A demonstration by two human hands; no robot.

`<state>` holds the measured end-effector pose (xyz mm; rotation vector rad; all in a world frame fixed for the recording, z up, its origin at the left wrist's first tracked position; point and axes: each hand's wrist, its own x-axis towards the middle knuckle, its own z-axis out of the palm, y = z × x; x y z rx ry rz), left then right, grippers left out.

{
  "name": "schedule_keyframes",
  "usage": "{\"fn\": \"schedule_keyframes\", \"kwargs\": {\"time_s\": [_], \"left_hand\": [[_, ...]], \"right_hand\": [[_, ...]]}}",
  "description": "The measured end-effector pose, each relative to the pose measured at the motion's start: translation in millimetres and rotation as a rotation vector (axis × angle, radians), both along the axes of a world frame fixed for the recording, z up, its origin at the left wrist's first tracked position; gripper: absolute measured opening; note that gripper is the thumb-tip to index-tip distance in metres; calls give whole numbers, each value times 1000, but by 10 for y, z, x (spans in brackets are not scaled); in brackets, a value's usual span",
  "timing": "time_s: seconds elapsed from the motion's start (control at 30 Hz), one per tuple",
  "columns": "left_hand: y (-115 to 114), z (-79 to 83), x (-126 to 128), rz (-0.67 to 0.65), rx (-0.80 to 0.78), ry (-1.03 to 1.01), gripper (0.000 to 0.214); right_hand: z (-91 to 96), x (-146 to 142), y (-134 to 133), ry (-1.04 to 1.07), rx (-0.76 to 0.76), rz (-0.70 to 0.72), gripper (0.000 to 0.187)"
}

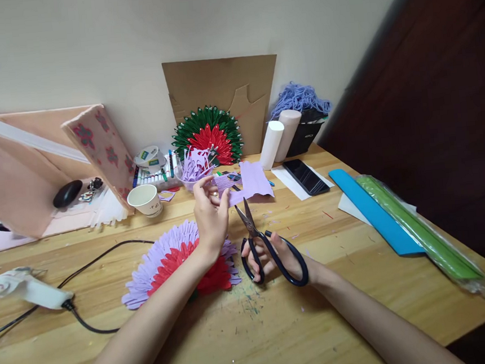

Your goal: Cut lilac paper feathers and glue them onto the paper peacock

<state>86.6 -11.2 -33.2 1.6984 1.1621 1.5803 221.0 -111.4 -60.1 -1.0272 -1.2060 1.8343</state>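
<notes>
A: How's the lighting?
B: Soft and moderate. The wall (119, 40) looks pale grey, while the upper right corner sinks nearly to black.
A: Shadows?
B: Faint shading darkens the table (332, 333) along the left arm (156, 320).
A: Glare?
B: Pale streaks on the plastic wrap (423, 231).
A: Sharpness?
B: The left hand (211, 217) and right hand (288, 257) look clear; wide-angle stretch distorts the edges.

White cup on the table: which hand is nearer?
Left. The left hand, holding lilac paper, is right of the white cup in the picture, not touching it; the right hand, holding scissors, is farther right and lower.
</notes>
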Motion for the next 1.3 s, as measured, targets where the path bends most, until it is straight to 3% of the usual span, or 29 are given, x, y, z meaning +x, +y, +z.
{"fn": "schedule_keyframes", "kwargs": {"time_s": [0.27,0.6,0.93,1.3], "left_hand": [[-84,-53,92,-210,-119,-60,37],[-94,-11,87,-249,-262,-179,37],[-111,27,119,-317,-492,-259,48],[-64,99,109,-339,-650,-245,43]], "right_hand": [[67,-94,-36,-111,30,-154,74],[-220,-168,-28,-215,88,-330,55],[-73,-186,-29,-111,33,-309,70],[-168,-174,-3,-140,69,-406,56]]}}
